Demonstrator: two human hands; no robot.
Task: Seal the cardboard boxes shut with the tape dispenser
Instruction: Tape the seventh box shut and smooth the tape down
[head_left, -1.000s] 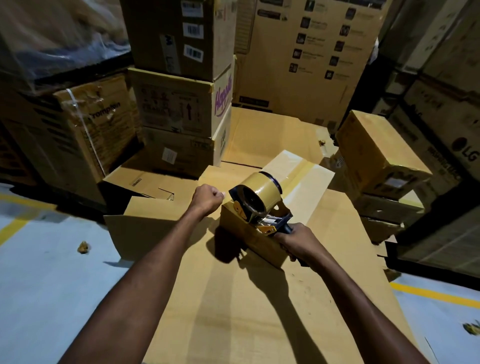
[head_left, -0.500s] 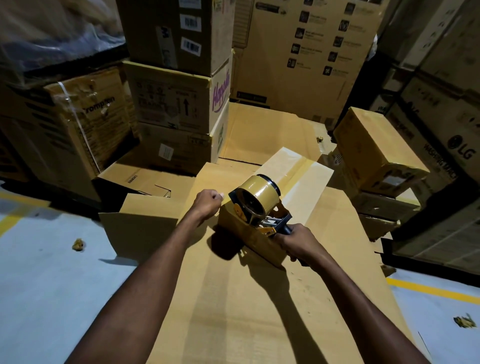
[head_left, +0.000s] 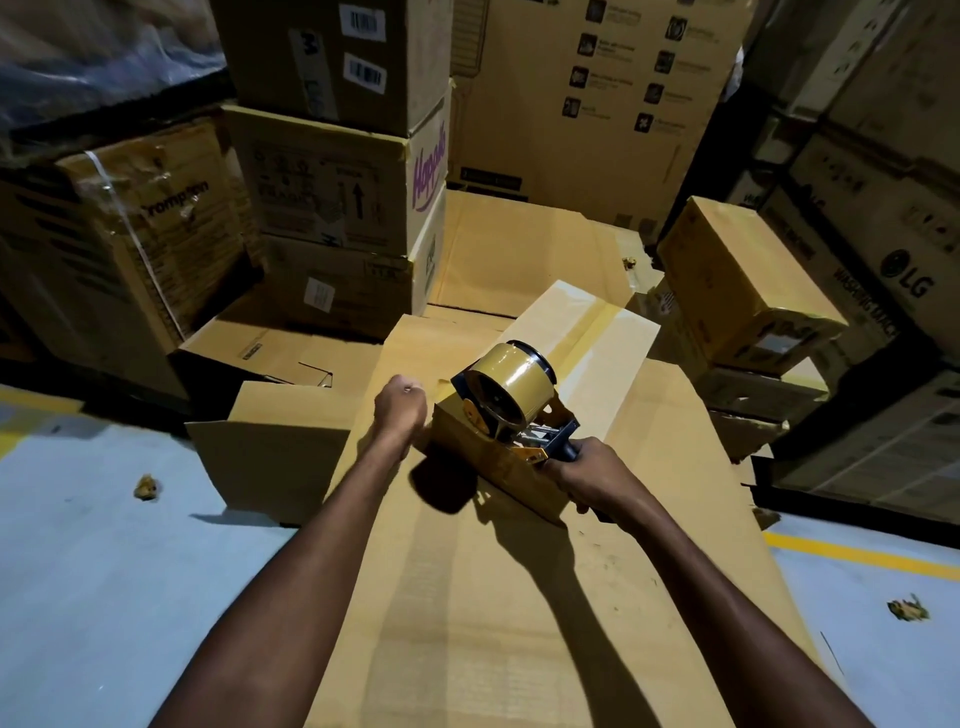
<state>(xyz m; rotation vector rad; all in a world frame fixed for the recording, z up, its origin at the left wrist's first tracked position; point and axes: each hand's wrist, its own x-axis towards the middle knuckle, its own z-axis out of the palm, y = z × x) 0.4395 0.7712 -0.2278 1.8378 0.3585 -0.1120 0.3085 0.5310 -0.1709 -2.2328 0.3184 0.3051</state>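
Gripping the black handle (head_left: 567, 451) of the tape dispenser with its tan roll (head_left: 511, 387), the right hand (head_left: 587, 475) is wrapping its fingers round the grip and holding the tool down on top of the small brown cardboard box (head_left: 493, 465). The left hand (head_left: 400, 410) is hovering just beside the box's far left end, curled into a fist. Whether it is pinching the loose tape end is not showing from this angle.

Compared with a second ago, almost nothing is shifting. Roll, box and both hands are keeping the same relation, and only the head camera is drifting slightly. That is suggesting the tape is being anchored or pressed at one end rather than run along the seam, so this box's sealing is probably unfinished.

The small box is resting on a broad flat sheet of brown cardboard (head_left: 519, 623), which is offering open room on the near side for drawing the dispenser back. Just beyond the roll, a pale cardboard flap (head_left: 592, 332) bearing a glossy tape strip is crowding the far side. An open brown carton (head_left: 270, 447) is standing near the fist on the left, and a tilted taped box (head_left: 737, 280) is lying well apart on the right. Tall stacked cartons (head_left: 332, 182) are walling the far left.
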